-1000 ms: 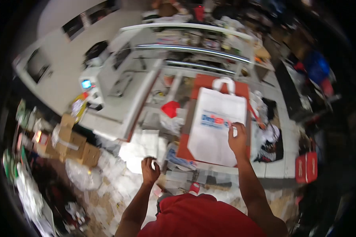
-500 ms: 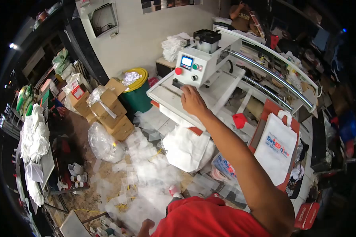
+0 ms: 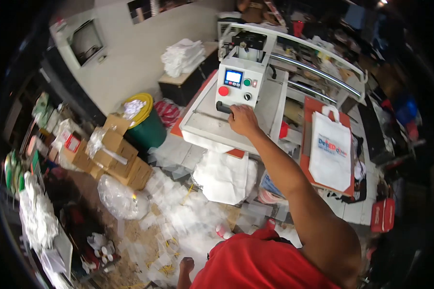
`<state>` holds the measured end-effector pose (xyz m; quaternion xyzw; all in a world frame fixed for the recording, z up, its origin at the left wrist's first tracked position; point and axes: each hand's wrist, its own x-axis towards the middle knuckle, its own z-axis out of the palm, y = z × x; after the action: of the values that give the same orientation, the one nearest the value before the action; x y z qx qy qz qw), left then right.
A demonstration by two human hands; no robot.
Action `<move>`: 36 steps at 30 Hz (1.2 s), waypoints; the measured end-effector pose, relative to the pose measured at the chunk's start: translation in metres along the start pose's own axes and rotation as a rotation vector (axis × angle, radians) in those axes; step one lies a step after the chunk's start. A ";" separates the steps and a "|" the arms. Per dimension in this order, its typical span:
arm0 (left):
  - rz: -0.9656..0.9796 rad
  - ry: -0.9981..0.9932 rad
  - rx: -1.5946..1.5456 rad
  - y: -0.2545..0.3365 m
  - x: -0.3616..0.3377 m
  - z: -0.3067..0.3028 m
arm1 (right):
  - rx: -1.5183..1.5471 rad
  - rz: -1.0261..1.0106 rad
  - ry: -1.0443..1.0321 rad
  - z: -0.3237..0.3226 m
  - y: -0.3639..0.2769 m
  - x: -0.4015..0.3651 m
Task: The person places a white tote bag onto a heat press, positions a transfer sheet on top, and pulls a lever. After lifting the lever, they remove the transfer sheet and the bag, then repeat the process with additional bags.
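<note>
My right hand (image 3: 244, 120) is closed around the right end of a black handle (image 3: 223, 107) on the front of a white heat press (image 3: 241, 79). The press's control box has a lit screen, a red button and a green button. Its broad flat plate (image 3: 207, 123) sits over an orange-red board on the left. On the right-hand orange-red board (image 3: 305, 159) lies a white bag (image 3: 330, 151) with blue and red print. My left hand (image 3: 187, 264) hangs low beside my red shirt, fingers curled, with nothing visible in it.
White bags (image 3: 224, 178) hang in a pile below the press. Metal rails (image 3: 318, 79) run behind it. To the left stand a green bin (image 3: 149, 130) with a yellow rim, cardboard boxes (image 3: 113, 154) and a clear plastic bag (image 3: 123, 197). White scraps (image 3: 178, 207) cover the floor.
The press head has slid rightward with my right hand on its handle, showing more of the left board and partly covering a red item. My view has also turned.
</note>
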<state>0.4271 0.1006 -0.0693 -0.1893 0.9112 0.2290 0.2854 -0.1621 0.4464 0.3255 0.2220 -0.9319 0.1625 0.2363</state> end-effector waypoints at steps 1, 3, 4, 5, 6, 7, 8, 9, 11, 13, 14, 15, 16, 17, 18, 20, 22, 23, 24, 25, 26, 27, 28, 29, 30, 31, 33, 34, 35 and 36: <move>0.062 -0.032 0.014 -0.001 0.010 -0.011 | -0.022 0.032 0.007 -0.011 0.007 -0.010; 0.153 -0.082 0.049 0.001 0.030 -0.026 | -0.060 0.090 0.025 -0.031 0.020 -0.033; 0.062 -0.073 -0.006 0.001 0.038 -0.033 | -0.079 0.124 0.030 -0.038 0.025 -0.044; -0.029 -0.061 -0.060 0.004 0.048 -0.041 | -0.155 0.167 0.073 -0.045 0.030 -0.053; 0.001 -0.074 -0.036 0.007 0.060 -0.052 | -0.233 0.210 0.116 -0.052 0.036 -0.061; 0.005 -0.132 -0.001 0.014 0.073 -0.066 | -0.260 0.244 0.122 -0.066 0.039 -0.068; 0.007 -0.189 0.034 0.018 0.087 -0.073 | -0.268 0.348 0.036 -0.084 0.039 -0.073; 0.033 -0.203 0.054 0.023 0.102 -0.080 | -0.268 0.447 -0.051 -0.095 0.043 -0.079; 0.085 -0.134 0.101 0.031 0.123 -0.089 | -0.291 0.484 -0.026 -0.098 0.059 -0.102; 0.080 -0.076 0.035 0.057 0.129 -0.106 | -0.304 0.509 0.009 -0.102 0.075 -0.122; 0.059 -0.014 -0.049 0.075 0.131 -0.119 | -0.327 0.534 0.086 -0.108 0.086 -0.134; 0.053 -0.044 0.006 0.104 0.126 -0.138 | -0.351 0.554 0.160 -0.116 0.097 -0.145; 0.134 -0.076 0.105 0.124 0.128 -0.153 | -0.357 0.565 0.159 -0.124 0.106 -0.157; 0.158 -0.026 0.104 0.121 0.144 -0.147 | -0.368 0.586 0.159 -0.132 0.116 -0.167; 0.182 0.027 0.101 0.120 0.163 -0.142 | -0.379 0.604 0.160 -0.140 0.125 -0.176; 0.476 -0.017 0.263 0.122 0.201 -0.148 | -0.384 0.622 0.193 -0.155 0.139 -0.194; 0.406 0.034 0.156 0.137 0.222 -0.153 | -0.384 0.630 0.219 -0.166 0.152 -0.209; 0.581 0.043 0.289 0.143 0.239 -0.159 | -0.434 0.624 0.247 -0.170 0.158 -0.217; 0.753 0.051 0.420 0.154 0.251 -0.165 | -0.482 0.616 0.273 -0.174 0.163 -0.224; 0.687 0.059 0.208 0.172 0.246 -0.173 | -0.522 0.618 0.275 -0.178 0.169 -0.230; 0.608 0.073 -0.004 0.207 0.230 -0.191 | -0.555 0.614 0.275 -0.182 0.173 -0.235; 0.645 0.030 0.058 0.229 0.236 -0.200 | -0.526 0.595 0.299 -0.185 0.178 -0.242; 0.668 -0.010 0.117 0.242 0.241 -0.210 | -0.485 0.569 0.318 -0.186 0.180 -0.246; 0.664 -0.031 0.122 0.267 0.235 -0.223 | -0.448 0.618 0.280 -0.191 0.174 -0.245; 0.635 -0.134 0.227 0.314 0.209 -0.259 | -0.416 0.670 0.242 -0.198 0.166 -0.244; 0.703 -0.213 0.252 0.333 0.215 -0.272 | -0.444 0.641 0.273 -0.201 0.162 -0.244; 0.899 -0.220 0.284 0.387 0.206 -0.315 | -0.485 0.617 0.354 -0.197 0.166 -0.252; 0.806 -0.241 0.031 0.414 0.197 -0.340 | -0.498 0.620 0.400 -0.193 0.173 -0.255; 0.852 -0.152 0.017 0.440 0.195 -0.360 | -0.512 0.657 0.381 -0.192 0.183 -0.262; 0.889 0.005 0.001 0.453 0.212 -0.363 | -0.530 0.697 0.362 -0.191 0.190 -0.266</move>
<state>-0.1086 0.2375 0.2080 0.2206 0.9048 0.3285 0.1572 0.0252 0.7758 0.3111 -0.2036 -0.9041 0.0246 0.3748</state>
